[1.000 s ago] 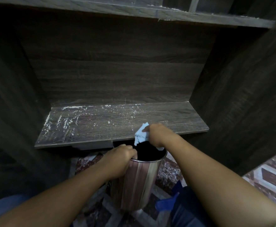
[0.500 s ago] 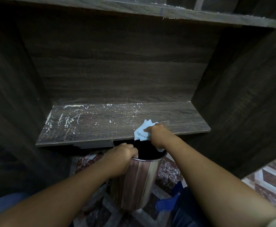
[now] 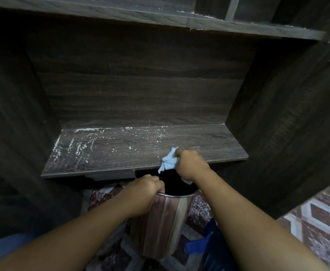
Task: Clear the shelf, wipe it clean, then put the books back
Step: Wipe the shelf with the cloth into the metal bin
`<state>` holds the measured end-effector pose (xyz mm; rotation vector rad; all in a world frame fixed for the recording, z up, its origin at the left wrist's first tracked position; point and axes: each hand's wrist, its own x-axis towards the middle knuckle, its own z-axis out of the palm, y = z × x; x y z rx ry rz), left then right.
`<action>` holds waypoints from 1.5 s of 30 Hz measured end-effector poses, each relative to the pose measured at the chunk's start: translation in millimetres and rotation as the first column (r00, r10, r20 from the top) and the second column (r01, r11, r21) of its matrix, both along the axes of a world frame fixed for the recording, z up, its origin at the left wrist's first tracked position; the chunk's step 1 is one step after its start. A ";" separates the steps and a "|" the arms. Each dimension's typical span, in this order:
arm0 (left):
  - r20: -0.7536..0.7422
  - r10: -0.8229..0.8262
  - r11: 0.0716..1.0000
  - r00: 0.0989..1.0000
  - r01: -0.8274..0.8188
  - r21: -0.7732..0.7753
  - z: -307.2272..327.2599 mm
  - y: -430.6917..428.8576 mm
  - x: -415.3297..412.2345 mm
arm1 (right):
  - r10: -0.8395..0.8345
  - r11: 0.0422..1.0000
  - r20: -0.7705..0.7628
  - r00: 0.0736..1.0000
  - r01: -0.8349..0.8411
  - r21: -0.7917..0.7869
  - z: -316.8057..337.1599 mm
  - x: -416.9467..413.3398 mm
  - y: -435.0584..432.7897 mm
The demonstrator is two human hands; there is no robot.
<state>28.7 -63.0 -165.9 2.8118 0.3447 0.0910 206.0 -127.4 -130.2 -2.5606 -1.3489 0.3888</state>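
The dark wooden shelf [image 3: 121,153] holds no books and is speckled with white dust, thickest at its left and back. My right hand [image 3: 191,165] is closed on a crumpled light blue cloth [image 3: 168,160] at the shelf's front edge, right of centre. Just below that edge stands a shiny metal bin [image 3: 164,222] with a dark opening. My left hand [image 3: 144,194] grips the bin's rim on its left side.
Dark wooden side walls [image 3: 289,124] close the alcove left and right, with another shelf board [image 3: 160,18] overhead. The patterned floor [image 3: 320,222] shows at the lower right. A blue object [image 3: 199,245] lies beside the bin.
My right hand with the cloth has lifted slightly from over the bin's mouth up to the shelf's front edge. My left hand has stayed on the bin's rim.
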 end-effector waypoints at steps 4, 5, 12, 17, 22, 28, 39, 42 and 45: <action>-0.004 0.000 1.000 1.000 0.000 -0.021 1.9 -0.1 2.8 | -0.088 0.984 0.051 0.995 0.079 0.160 7.0 11.2 15.8; -0.009 -0.001 1.000 1.000 0.001 -0.020 2.6 1.1 4.2 | -0.099 0.980 0.056 0.993 0.088 0.179 5.9 15.6 21.5; -0.060 -0.001 1.000 0.998 -0.001 -0.030 4.4 11.2 12.8 | -0.288 0.886 -0.102 0.952 0.306 0.349 -15.7 57.9 52.3; -0.067 -0.020 0.999 0.998 0.017 -0.039 -0.7 17.3 18.4 | -0.310 0.868 -0.059 0.949 0.307 0.390 -31.4 79.7 69.1; -0.033 -0.023 0.999 0.999 0.021 -0.038 -7.8 21.3 23.0 | -0.202 0.858 0.131 0.971 0.111 0.501 -34.9 87.8 84.1; -0.027 -0.023 1.000 0.999 0.023 0.000 -12.9 24.8 25.9 | -0.046 0.900 0.391 0.919 -0.132 0.415 -34.3 90.0 103.9; -0.035 -0.015 1.000 0.999 0.015 -0.004 -16.0 27.6 25.0 | 0.060 0.957 0.434 0.899 -0.175 0.230 -45.9 100.2 121.0; -0.045 -0.018 1.000 0.999 0.018 -0.012 -15.0 26.5 24.7 | 0.108 0.981 0.331 0.938 -0.154 0.118 -52.1 99.5 116.9; -0.037 -0.021 1.000 0.999 0.020 -0.016 -13.9 26.2 23.2 | 0.140 0.990 0.322 0.936 -0.142 -0.019 -42.0 97.5 125.7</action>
